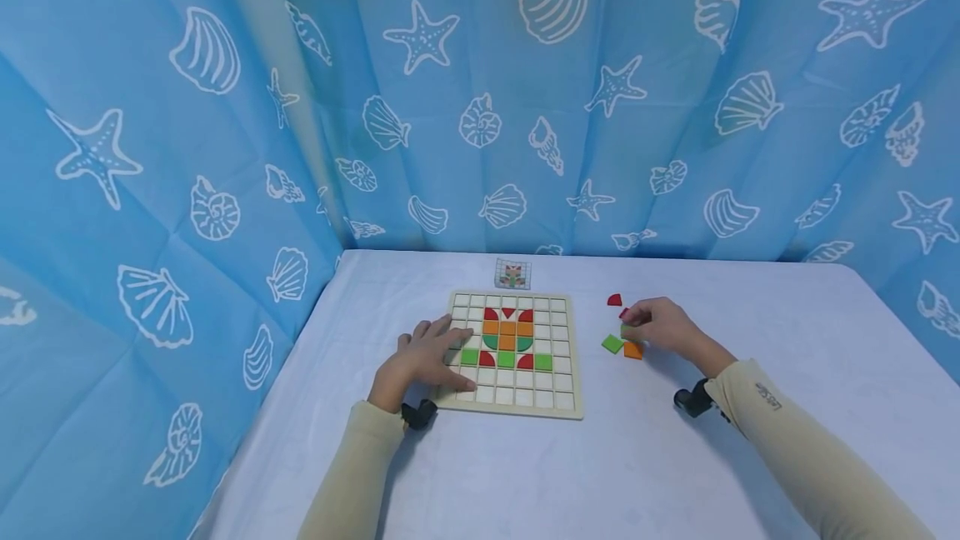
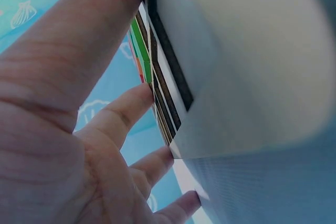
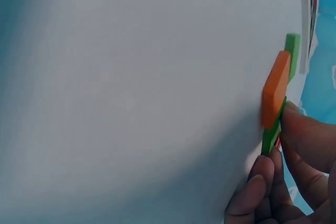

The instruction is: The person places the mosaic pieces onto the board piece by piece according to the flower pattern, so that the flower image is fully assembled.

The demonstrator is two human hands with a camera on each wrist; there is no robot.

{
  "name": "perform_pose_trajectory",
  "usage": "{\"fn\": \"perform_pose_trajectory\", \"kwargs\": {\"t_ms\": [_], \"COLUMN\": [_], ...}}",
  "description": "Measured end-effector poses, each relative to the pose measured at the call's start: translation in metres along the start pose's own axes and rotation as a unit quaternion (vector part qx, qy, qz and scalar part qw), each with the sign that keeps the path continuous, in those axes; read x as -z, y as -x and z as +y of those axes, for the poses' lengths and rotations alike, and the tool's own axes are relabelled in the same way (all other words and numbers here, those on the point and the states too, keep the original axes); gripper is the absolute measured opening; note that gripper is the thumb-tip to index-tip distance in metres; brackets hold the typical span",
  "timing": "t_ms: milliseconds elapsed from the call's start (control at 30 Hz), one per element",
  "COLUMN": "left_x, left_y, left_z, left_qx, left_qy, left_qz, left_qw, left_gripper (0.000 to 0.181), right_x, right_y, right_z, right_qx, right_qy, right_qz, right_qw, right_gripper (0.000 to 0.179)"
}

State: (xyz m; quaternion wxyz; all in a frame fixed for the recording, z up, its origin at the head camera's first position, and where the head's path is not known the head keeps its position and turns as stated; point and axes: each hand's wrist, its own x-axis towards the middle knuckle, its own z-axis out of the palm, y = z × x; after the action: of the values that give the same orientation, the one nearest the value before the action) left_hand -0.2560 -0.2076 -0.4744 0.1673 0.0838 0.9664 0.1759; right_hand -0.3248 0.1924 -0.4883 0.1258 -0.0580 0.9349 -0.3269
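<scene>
A square wooden grid board point(image 1: 525, 415) lies on the table, with red, orange and green tiles forming a flower-like pattern among white squares. My left hand point(image 1: 427, 357) rests spread over the board's left edge, its fingers extended; the left wrist view shows the hand point(image 2: 105, 145) beside the board's side. Right of the board, my right hand point(image 1: 663, 327) pinches a green tile point(image 3: 271, 136) between thumb and fingers. Close by lie an orange tile point(image 1: 633, 350) and another green tile point(image 1: 612, 344). A red piece point(image 1: 624, 312) is partly hidden behind the fingertips.
A red quarter-round piece point(image 1: 614, 300) lies farther back on the white-covered table point(image 1: 540, 482). Behind the board sits a small pattern card point(image 1: 513, 274) with a similar flower. A blue curtain point(image 1: 480, 98) with white shells and starfish hangs along the back and left.
</scene>
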Motion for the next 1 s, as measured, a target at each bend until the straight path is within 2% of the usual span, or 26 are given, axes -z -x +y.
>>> {"fn": "perform_pose_trajectory", "kwargs": {"t_ms": [467, 1000], "left_x": [-0.0003, 0.0], "left_y": [-0.0004, -0.0007], "left_z": [-0.0001, -0.0011], "left_qx": [0.0, -0.002], "left_qy": [-0.005, -0.003], "left_qz": [0.001, -0.002], "left_qw": [1.0, 1.0], "left_gripper": [0.092, 0.093], "right_x": [0.0044, 0.0054], "right_y": [-0.0003, 0.0021], "right_z": [0.007, 0.0052], "right_qx": [0.002, 0.01], "right_qy": [0.011, 0.03], "right_qz": [-0.004, 0.009], "right_qw": [0.9999, 0.9994], "right_gripper": [0.036, 0.029]}}
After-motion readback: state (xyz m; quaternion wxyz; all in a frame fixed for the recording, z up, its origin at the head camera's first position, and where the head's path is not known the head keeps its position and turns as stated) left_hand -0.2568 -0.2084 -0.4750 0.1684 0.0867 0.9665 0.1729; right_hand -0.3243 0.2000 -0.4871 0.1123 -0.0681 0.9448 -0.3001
